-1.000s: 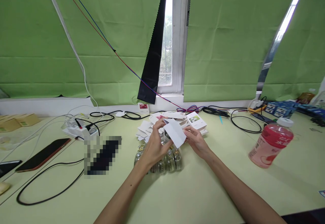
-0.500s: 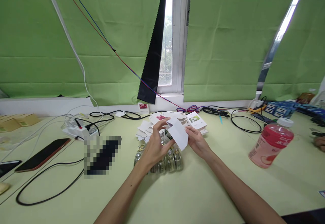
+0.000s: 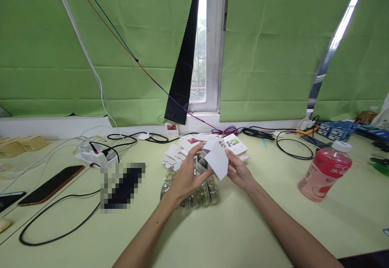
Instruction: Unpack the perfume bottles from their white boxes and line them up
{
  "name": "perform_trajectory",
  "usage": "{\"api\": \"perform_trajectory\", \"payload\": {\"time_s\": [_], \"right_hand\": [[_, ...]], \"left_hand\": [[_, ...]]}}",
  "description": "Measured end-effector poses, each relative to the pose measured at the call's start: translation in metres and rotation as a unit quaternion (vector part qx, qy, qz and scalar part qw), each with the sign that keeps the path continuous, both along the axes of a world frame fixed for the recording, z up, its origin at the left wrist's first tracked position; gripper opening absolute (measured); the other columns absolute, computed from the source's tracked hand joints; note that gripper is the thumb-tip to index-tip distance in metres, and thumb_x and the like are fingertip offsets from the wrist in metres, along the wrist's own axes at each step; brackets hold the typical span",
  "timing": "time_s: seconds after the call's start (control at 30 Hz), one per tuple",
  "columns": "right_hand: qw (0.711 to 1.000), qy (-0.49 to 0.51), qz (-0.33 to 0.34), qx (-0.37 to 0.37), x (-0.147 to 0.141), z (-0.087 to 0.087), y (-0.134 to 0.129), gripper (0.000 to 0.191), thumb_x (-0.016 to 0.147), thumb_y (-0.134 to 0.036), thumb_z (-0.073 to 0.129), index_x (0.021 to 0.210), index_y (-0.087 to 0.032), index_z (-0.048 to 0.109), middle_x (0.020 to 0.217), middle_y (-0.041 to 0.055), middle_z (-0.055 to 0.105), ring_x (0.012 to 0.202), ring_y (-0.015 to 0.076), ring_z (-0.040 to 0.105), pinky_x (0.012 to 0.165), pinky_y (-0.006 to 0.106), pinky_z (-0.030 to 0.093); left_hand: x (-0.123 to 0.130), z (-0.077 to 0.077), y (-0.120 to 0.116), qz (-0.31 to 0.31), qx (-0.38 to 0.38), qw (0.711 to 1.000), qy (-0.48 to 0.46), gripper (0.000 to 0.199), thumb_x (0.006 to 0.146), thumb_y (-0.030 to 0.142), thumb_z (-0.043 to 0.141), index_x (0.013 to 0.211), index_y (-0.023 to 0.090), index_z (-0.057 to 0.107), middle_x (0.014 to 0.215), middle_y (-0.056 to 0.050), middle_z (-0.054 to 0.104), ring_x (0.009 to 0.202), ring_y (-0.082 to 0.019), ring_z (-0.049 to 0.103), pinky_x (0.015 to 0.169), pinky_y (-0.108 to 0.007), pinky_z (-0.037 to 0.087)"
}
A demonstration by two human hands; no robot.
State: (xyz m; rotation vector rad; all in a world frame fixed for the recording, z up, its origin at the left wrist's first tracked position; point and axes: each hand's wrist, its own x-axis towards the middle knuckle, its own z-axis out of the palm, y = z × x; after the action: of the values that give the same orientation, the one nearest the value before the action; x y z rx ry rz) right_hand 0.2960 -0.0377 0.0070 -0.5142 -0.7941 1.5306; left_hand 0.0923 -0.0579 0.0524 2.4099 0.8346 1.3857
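Observation:
A small white cardboard box (image 3: 217, 162) with its flaps standing out is held up between both hands, over the middle of the table. My left hand (image 3: 189, 175) grips it from the left, thumb below and fingers above. On the right edge, the fingers of my right hand (image 3: 238, 169) pinch the card. Just below, several small clear glass bottles (image 3: 204, 193) with gold-coloured tops stand close together, partly covered by my left hand. Behind lies a pile of flat white boxes (image 3: 173, 155), some printed with flower pictures.
A pink drink bottle (image 3: 324, 173) with a white cap stands at the right. Phones (image 3: 51, 183) and a black cable (image 3: 60, 197) lie at the left, near a white power strip (image 3: 97, 156). More cables (image 3: 258, 133) run along the wall.
The white box has turned and shifted slightly right in my hands, so more of its pale side shows. A hand at the far right edge has gone out of view.

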Motion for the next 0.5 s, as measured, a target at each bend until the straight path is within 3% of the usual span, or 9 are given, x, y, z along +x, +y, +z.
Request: {"api": "perform_trajectory", "payload": {"time_s": [0.17,0.37,0.5], "right_hand": [[1.000,0.013,0.015,-0.001,0.0007,0.0027,-0.0018,0.037,0.073,-0.043,0.083,0.079,-0.022,0.054,0.052,-0.0127,0.048,0.028,-0.0005,0.022,0.031,0.017,0.017],[1.000,0.008,0.010,0.024,0.0000,0.0032,-0.0026,0.039,0.073,-0.043,0.083,0.075,-0.022,0.050,0.053,-0.0118,0.047,0.031,0.0011,0.024,0.034,0.018,0.021],[0.999,0.005,0.017,0.027,-0.0014,0.0043,-0.0035,0.039,0.073,-0.043,0.082,0.074,-0.022,0.050,0.053,-0.0108,0.045,0.035,0.0025,0.027,0.038,0.020,0.024]], "left_hand": [[0.0003,-0.0003,-0.0018,0.011,-0.010,1.000,0.014,0.077,0.083,0.031,0.072,0.146,0.031,0.027,0.149,-0.012,0.044,0.126,-0.028,0.055,0.101,-0.046,0.050],[-0.0006,0.0006,-0.0027,-0.003,-0.026,0.999,0.025,0.074,0.085,0.026,0.068,0.147,0.030,0.029,0.151,-0.011,0.043,0.129,-0.029,0.053,0.106,-0.047,0.048],[0.0000,0.0016,-0.0027,-0.024,-0.032,0.999,0.009,0.061,0.089,0.023,0.060,0.144,0.028,0.034,0.152,-0.011,0.043,0.131,-0.027,0.052,0.108,-0.046,0.047]]}}
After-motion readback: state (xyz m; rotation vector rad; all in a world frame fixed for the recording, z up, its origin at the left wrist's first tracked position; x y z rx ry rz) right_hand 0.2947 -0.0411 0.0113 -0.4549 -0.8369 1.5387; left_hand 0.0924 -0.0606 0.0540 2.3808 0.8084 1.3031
